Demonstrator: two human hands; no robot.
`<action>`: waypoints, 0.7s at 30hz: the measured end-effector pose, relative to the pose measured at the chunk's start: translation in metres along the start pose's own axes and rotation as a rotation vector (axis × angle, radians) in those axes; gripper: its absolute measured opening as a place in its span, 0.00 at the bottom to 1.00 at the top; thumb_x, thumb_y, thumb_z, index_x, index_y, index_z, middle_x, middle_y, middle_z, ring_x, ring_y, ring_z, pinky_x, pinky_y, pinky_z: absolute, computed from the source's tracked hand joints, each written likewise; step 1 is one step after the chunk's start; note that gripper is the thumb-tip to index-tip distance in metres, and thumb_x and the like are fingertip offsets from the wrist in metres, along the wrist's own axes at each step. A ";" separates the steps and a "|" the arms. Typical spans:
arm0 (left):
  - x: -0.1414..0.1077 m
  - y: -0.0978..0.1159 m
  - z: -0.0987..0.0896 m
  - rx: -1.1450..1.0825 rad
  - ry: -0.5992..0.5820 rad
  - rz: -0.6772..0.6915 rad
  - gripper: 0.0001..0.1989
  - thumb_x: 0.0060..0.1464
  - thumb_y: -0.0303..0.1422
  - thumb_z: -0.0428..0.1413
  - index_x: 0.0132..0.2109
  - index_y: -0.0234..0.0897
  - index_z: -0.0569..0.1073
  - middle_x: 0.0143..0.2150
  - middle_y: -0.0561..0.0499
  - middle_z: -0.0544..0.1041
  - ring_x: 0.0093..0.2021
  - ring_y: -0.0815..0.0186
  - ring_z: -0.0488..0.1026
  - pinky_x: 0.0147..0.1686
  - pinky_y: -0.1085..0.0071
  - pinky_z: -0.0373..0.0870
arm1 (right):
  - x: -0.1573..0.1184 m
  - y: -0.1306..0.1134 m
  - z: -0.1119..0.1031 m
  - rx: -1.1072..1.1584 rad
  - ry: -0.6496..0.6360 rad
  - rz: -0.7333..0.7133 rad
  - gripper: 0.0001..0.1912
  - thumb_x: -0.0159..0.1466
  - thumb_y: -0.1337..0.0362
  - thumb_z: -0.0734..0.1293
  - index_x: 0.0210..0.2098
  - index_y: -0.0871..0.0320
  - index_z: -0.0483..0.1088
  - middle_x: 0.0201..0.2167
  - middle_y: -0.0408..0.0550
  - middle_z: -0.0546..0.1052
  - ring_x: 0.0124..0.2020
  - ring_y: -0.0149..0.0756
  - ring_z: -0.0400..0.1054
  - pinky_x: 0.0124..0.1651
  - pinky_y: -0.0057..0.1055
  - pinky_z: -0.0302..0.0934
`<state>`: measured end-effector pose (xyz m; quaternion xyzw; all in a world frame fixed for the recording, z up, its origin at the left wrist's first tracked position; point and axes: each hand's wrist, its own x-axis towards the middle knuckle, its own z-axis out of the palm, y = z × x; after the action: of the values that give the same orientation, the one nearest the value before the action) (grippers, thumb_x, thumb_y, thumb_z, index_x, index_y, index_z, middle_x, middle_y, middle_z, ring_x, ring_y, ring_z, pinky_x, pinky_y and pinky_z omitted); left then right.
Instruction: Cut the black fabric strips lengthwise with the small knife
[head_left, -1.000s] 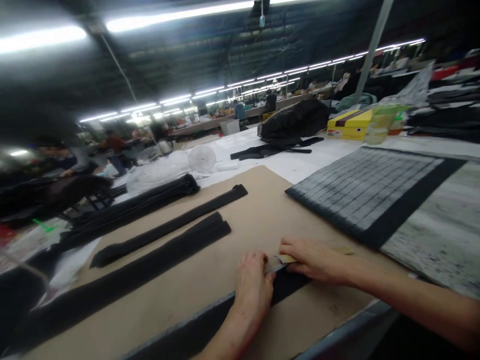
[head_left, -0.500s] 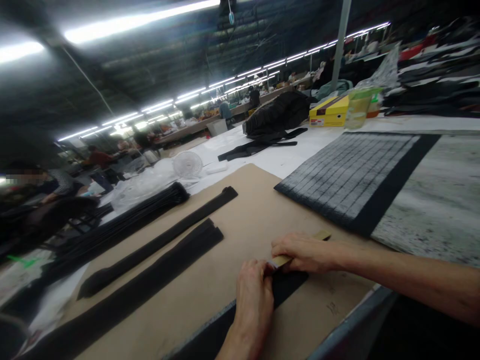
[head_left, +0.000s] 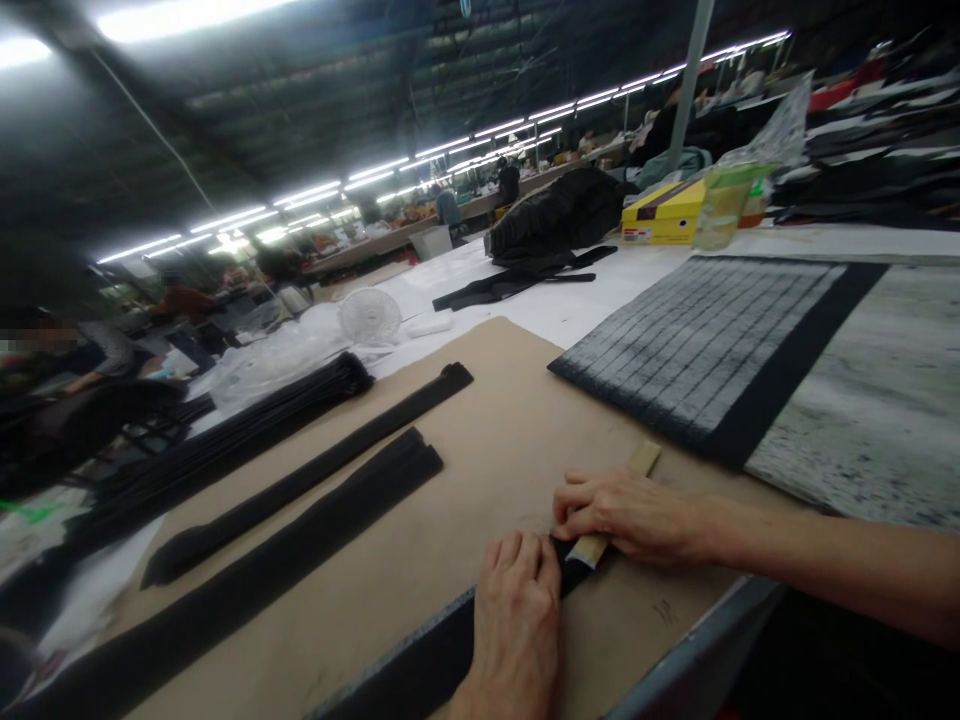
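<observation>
On the brown board, my left hand (head_left: 517, 605) presses down on a long black fabric strip (head_left: 420, 668), fingers lying flat along it. The strip's light grey edge runs toward the lower left. My right hand (head_left: 622, 515) grips a flat yellowish stick (head_left: 589, 551), whose pale front end rests over the strip just right of my left fingers. The back end of this stick sticks out above my right knuckles. Part of the strip is hidden under both hands.
Two more black strips (head_left: 300, 555) lie on the brown board (head_left: 495, 410), beside a black bundle (head_left: 300, 405). A grey-coated black panel (head_left: 675, 350) lies right. Behind are a yellow box (head_left: 660, 215), a greenish cup (head_left: 721, 205) and a round white fan (head_left: 369, 316). A person sits far left.
My left hand has shifted slightly right and flattened on the strip. My right hand has turned the stick, and its pale front end has moved right and down, away from my left fingers.
</observation>
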<state>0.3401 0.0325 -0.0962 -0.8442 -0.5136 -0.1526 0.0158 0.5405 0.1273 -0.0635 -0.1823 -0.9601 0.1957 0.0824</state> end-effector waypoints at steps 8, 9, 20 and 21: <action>-0.004 0.006 -0.005 0.032 0.010 -0.019 0.16 0.55 0.22 0.50 0.50 0.31 0.73 0.41 0.47 0.73 0.40 0.59 0.68 0.46 0.61 0.66 | -0.006 -0.001 -0.004 0.018 0.005 0.058 0.30 0.53 0.79 0.56 0.51 0.52 0.71 0.43 0.46 0.73 0.44 0.39 0.64 0.48 0.35 0.55; -0.004 0.006 -0.005 0.018 0.005 -0.034 0.17 0.55 0.21 0.50 0.51 0.31 0.72 0.41 0.47 0.74 0.41 0.59 0.68 0.46 0.61 0.66 | -0.005 0.000 -0.005 0.037 0.022 0.092 0.34 0.49 0.79 0.57 0.53 0.53 0.70 0.44 0.47 0.73 0.45 0.40 0.64 0.48 0.35 0.55; 0.004 0.008 -0.015 -0.093 -0.059 -0.148 0.22 0.57 0.25 0.50 0.58 0.44 0.69 0.43 0.49 0.74 0.44 0.59 0.68 0.50 0.60 0.63 | 0.005 0.007 -0.012 0.069 0.006 0.116 0.18 0.52 0.75 0.60 0.37 0.56 0.75 0.38 0.48 0.75 0.41 0.40 0.68 0.45 0.32 0.57; 0.004 0.008 -0.014 -0.083 -0.051 -0.143 0.22 0.57 0.25 0.50 0.58 0.44 0.70 0.43 0.49 0.74 0.44 0.59 0.68 0.50 0.60 0.63 | 0.005 0.008 -0.012 0.067 0.002 0.107 0.19 0.51 0.75 0.60 0.38 0.56 0.75 0.39 0.48 0.74 0.42 0.40 0.67 0.45 0.32 0.57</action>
<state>0.3451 0.0295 -0.0810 -0.8090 -0.5659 -0.1529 -0.0432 0.5416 0.1397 -0.0550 -0.2309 -0.9417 0.2315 0.0789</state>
